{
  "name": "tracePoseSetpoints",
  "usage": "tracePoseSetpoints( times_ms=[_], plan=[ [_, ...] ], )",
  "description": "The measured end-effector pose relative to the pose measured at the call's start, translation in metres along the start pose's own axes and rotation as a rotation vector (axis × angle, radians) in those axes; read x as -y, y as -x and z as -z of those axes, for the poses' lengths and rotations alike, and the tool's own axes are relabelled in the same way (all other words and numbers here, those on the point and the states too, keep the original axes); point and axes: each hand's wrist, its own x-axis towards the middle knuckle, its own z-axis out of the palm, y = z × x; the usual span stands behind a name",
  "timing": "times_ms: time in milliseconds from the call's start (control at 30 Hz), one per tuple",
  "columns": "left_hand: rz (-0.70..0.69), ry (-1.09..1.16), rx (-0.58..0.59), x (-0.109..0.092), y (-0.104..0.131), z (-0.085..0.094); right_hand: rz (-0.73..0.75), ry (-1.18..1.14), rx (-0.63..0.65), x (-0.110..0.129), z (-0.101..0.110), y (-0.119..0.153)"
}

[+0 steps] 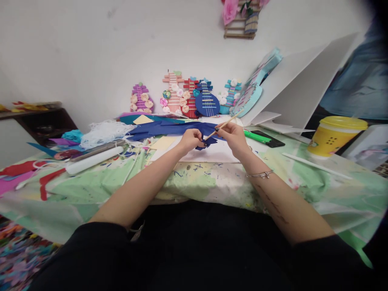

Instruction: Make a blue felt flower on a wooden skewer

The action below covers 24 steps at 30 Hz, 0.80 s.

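Observation:
Between the fingers of my left hand [192, 140] is a small crumpled piece of dark blue paper or foam [212, 141]; its exact material is hard to make out. A thin wooden stick [229, 121] is pinched in my right hand [233, 136], slanting up to the right, its lower end touching or close to the blue piece. Both hands hover over a white sheet [188, 156] on the table. Behind them lie dark blue sheets [163, 128].
Several decorated miniature lutes [207, 104] lean on the wall. At right stand a yellow-lidded cup [336, 136] and a green cutter [257, 136]. On the left are white string [106, 134], a white glue-gun-like tool [94, 160] and red scraps [48, 182]. Green cloth [100, 186] covers the table.

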Motion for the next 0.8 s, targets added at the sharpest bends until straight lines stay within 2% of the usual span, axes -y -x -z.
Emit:
tracePoseSetpoints(
  times_ms=[400,800],
  plan=[
    [0.002,0.005,-0.002,0.006,-0.004,0.001,-0.024,0.074,-0.017,0.001,0.002,0.000],
    [0.004,0.007,-0.024,0.010,-0.005,0.003,-0.035,0.031,-0.031,-0.003,0.004,-0.001]
  ],
)
